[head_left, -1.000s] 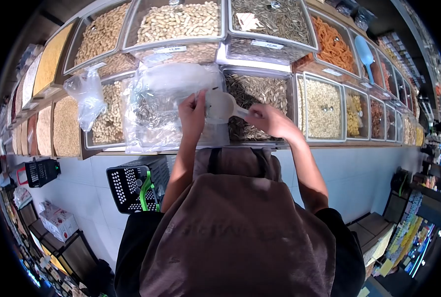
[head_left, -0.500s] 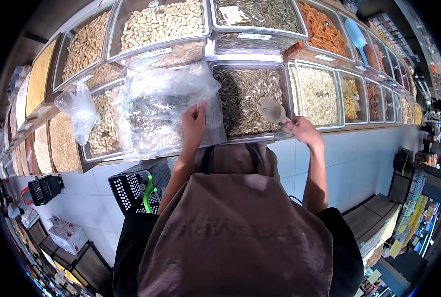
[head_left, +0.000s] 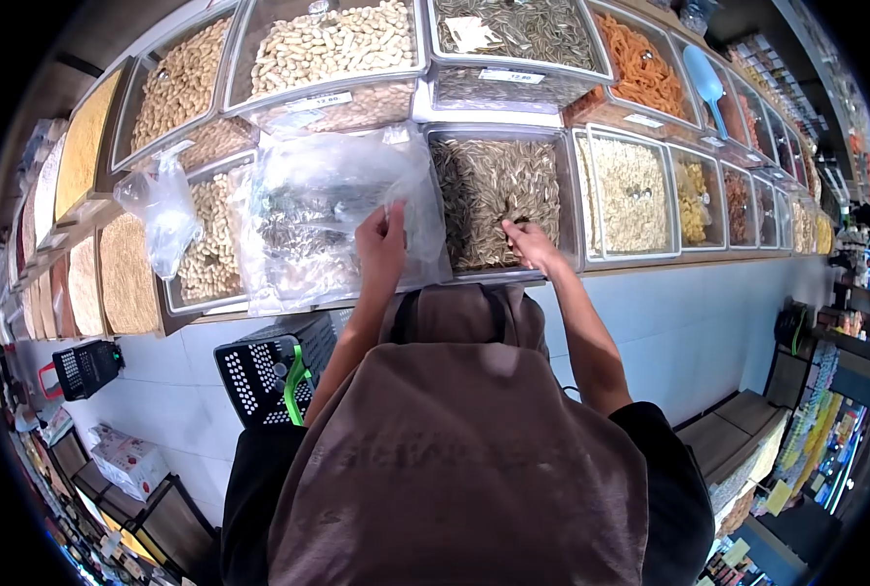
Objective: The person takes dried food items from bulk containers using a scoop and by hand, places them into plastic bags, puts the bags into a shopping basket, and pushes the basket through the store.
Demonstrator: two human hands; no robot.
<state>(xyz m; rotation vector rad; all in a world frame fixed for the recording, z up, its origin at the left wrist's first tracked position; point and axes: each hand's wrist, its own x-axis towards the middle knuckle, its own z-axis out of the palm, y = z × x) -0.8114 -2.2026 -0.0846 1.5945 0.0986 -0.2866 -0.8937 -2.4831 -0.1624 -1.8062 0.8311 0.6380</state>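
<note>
My left hand [head_left: 380, 239] is closed on the edge of a large clear plastic bag [head_left: 303, 166]. The bag lies spread across a bin to the left, with dark seeds and pale contents showing through it. My right hand [head_left: 533, 244] is closed low over striped sunflower seeds [head_left: 479, 176] in an open clear bin just right of the bag. It grips the scoop, whose blade is out of sight, apparently sunk in the seeds.
Bins of peanuts [head_left: 332, 44], dark seeds [head_left: 533, 29], orange strips [head_left: 640, 63] and pale flakes [head_left: 630, 190] surround the seed bin. A blue scoop [head_left: 704, 78] rests at the upper right. A crumpled bag [head_left: 162, 215] hangs left; a black basket [head_left: 264, 381] stands below.
My right hand has moved left and inward over the seeds. The scoop's blade, visible above the seeds before, is now hidden. My left hand stays at the bag.
</note>
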